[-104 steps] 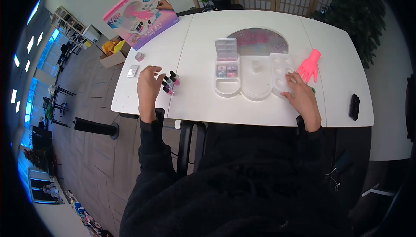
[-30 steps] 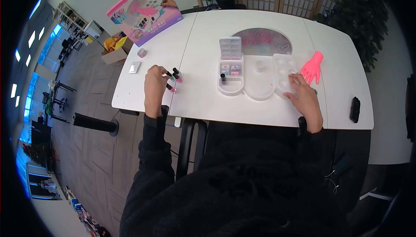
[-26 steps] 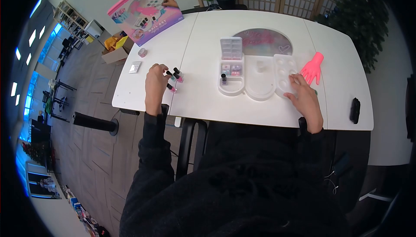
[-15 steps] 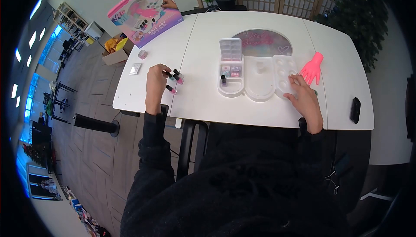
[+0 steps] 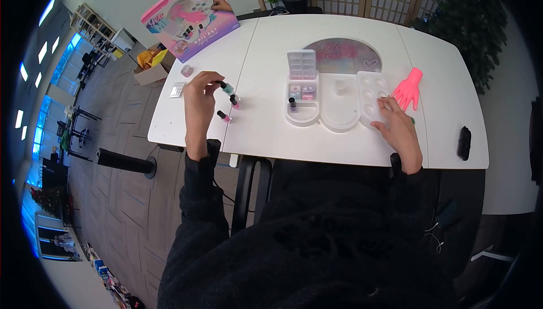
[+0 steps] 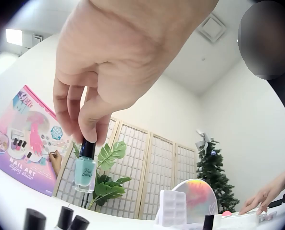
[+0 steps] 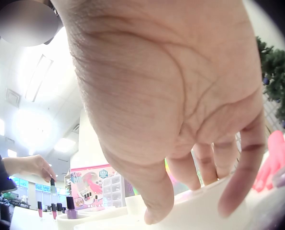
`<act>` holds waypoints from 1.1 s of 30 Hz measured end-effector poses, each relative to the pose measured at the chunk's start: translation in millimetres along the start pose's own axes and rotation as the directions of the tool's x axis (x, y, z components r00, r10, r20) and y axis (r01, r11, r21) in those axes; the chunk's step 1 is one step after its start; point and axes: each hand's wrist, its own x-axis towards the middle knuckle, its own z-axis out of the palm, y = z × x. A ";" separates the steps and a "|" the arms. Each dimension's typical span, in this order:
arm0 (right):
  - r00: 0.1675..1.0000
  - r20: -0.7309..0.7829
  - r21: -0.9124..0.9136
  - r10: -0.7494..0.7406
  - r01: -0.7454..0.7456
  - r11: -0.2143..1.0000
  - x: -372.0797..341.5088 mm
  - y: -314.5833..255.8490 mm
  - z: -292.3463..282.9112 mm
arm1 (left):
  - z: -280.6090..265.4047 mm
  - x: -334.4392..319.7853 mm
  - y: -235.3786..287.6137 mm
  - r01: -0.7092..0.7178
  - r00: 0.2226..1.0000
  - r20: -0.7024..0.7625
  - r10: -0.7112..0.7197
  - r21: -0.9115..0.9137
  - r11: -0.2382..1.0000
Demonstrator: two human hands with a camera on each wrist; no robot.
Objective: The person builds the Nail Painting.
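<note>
My left hand pinches the black cap of a teal nail polish bottle, held above the table. Below it in the head view stand a pink polish bottle and another pink one. My right hand rests with relaxed fingers on the white tray with round wells. This tray joins a white station, whose left section holds a dark-capped purple bottle and small colored pieces in a compartment box with its clear lid up.
A pink model hand lies right of the tray. An oval mirror stands behind the station. A nail art box is at the back left, with a small jar and a white packet nearby. A black case lies far right.
A purple bottle now stands in the station's left section. My left hand has lifted the teal bottle up from the group. My right hand has stayed on the tray.
</note>
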 end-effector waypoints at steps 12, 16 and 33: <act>1.000 -0.021 -0.035 -0.023 0.022 0.999 -0.6 -0.2 0.1 | 48.3 -9.2 81.2 -0.228 0.919 0.246 0.310 -0.311 0.923; 0.999 -0.022 -0.030 -0.024 0.024 0.999 -1.2 -0.8 -0.5 | 73.3 -11.1 78.3 -0.256 0.894 0.275 0.352 -0.331 0.908; 1.000 -0.026 -0.007 -0.018 0.018 1.000 -2.1 -3.1 -2.8 | 104.2 -13.3 69.2 -0.340 0.826 0.372 0.425 -0.274 0.900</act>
